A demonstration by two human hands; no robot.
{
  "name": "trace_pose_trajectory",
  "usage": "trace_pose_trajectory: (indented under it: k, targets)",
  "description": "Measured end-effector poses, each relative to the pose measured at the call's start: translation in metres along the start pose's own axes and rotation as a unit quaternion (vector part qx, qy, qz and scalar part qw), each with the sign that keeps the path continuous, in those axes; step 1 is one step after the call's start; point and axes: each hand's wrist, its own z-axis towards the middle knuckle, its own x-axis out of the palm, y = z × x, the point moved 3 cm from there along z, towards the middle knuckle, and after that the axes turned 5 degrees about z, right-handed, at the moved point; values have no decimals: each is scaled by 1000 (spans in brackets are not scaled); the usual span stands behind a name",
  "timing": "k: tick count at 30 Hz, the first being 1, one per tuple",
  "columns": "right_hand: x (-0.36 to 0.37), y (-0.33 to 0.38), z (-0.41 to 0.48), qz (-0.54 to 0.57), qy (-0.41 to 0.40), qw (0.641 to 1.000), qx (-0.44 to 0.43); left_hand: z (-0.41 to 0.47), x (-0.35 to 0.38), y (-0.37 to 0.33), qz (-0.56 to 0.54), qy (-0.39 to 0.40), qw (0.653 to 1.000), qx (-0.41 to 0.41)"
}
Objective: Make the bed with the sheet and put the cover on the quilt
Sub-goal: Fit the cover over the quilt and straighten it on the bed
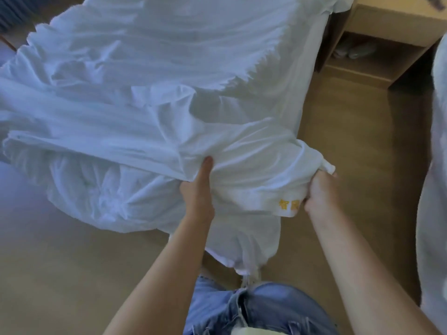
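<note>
Bridging left grip [197, 189], right grip [319, 192]: cover [254, 165]

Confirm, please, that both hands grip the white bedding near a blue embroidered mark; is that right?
Not quite: the head view shows the embroidered mark is yellow, not blue. The left hand and the right hand do both grip the white bedding near it.

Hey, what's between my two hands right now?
In the head view, a bunched corner of white bedding spans from the left hand to the right hand, with a yellow mark near the right one.
</note>
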Motion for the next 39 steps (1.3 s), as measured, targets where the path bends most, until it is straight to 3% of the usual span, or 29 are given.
trace_pose_trajectory:
  k: [4, 8, 12, 14, 18, 22, 25, 28, 32, 35, 39]
  targets:
    - [-52, -29, -9, -31, -25, 999, 30, -9, -36, 35, 42, -104, 994, -12]
    - [-103, -53, -22, -57, -85, 992, 72, -1, -56, 57, 120, -134, 984, -2]
    - [-171, -66, -43, -16, -200, 967, 158, 19, -76, 79, 138, -181, 970, -88]
    - [-181, -82, -42, -18, -203, 962, 182, 26, -83, 101, 129, -168, 968, -137]
    - [-185, -130, -26, -198, -214, 948, 129, 30, -90, 156, 95, -136, 962, -217]
    - [-194, -165, -11, -232, -218, 940, 125, 19, -81, 214, 88, -45, 944, -316]
    - [-201, -174, -4, -240, -206, 939, 132, 2, -59, 238, 16, 13, 934, -356]
    - [-205, -174, -2, -223, -181, 945, 155, -4, -34, 238, -32, 43, 936, -349]
    - [-211, -128, -4, -193, -151, 966, 87, -29, 5, 200, -84, 22, 969, -231]
    - [-248, -102, 4, -181, -167, 968, 57, -77, -12, 218, 1, 1, 979, -204]
    - [-302, -169, 14, -232, -146, 949, 156, -106, -71, 291, 212, -126, 933, -263]
